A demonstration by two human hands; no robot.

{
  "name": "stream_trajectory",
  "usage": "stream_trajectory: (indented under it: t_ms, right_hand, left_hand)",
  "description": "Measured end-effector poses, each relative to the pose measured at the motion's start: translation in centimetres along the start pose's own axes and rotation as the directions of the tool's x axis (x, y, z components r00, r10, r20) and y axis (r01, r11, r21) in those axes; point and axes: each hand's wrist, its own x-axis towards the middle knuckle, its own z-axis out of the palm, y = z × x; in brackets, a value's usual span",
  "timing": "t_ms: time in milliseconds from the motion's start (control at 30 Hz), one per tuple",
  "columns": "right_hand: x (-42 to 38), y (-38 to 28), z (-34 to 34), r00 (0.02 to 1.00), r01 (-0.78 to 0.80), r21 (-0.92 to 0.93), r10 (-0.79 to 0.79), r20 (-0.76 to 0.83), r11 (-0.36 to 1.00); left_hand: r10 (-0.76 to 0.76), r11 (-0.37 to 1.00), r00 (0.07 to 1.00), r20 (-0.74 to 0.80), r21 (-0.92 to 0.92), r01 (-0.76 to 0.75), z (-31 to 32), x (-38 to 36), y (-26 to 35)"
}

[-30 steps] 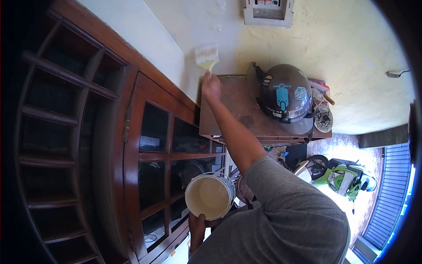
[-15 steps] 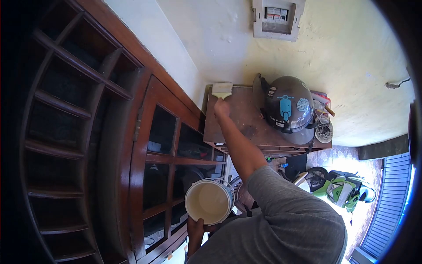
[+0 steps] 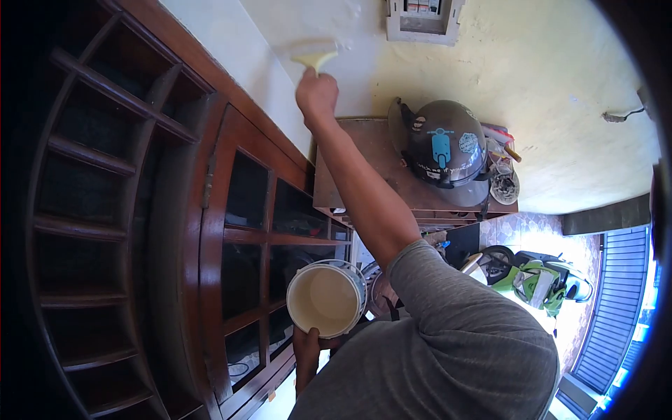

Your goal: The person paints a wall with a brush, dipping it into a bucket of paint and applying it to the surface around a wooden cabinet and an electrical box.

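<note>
My right hand [image 3: 317, 94] is closed round the pale yellow handle of a wide paintbrush [image 3: 315, 59]. The brush's bristle end is against, or very close to, the wall [image 3: 350, 84] near the corner; motion blurs it. At the lower middle my left hand [image 3: 306, 348] grips the rim of a white paint bucket [image 3: 290, 297], thumb over the edge. Cream-coloured paint [image 3: 329, 301] shows inside the bucket, which is tilted toward me. Below the outstretched right arm stands a brown wooden cabinet [image 3: 364, 150].
A dark helmet [image 3: 448, 143] with stickers sits on the cabinet, beside a small cluttered bowl [image 3: 505, 187]. An electrical breaker box [image 3: 422, 24] is set in the wall above. Left is a wooden door [image 3: 213, 280] with glass panes. A green motorbike [image 3: 535, 283] stands lower right.
My right hand has lifted the paintbrush from the cabinet's back edge up and left, onto or near the wall by the corner. My left hand keeps holding the bucket.
</note>
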Motion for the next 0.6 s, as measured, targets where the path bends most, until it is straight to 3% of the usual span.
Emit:
stream_trajectory:
  t_ms: [100,233,300,400,600]
  right_hand:
    - [-0.9,-5.3,-1.4,0.994,0.056,0.085,-0.064,0.088,0.995]
    - [-1.2,-5.6,-1.6,0.99,0.113,0.098,-0.12,0.072,0.989]
    - [-1.6,-4.8,-2.9,0.949,0.316,0.04,-0.316,-0.009,0.948]
    - [1.8,0.3,-2.9,0.975,0.221,0.115,-0.219,-0.031,0.968]
    - [3.1,14.5,-4.8,0.999,0.05,-0.303,-0.054,-0.002,0.952]
  left_hand:
    - [0.002,0.998,1.0,0.005,-0.056,-0.002,0.9,-0.5,1.2]
    - [0.009,0.999,1.0,0.006,-0.04,-0.009,0.7,0.2,0.6]
    - [-0.025,1.0,1.0,0.003,-0.012,0.025,1.0,-0.1,1.1]
    - [0.027,1.0,1.0,-0.006,-0.005,-0.027,0.1,1.1,-1.6]
    - [0.017,0.999,0.999,0.04,0.047,-0.018,1.3,-0.1,0.9]
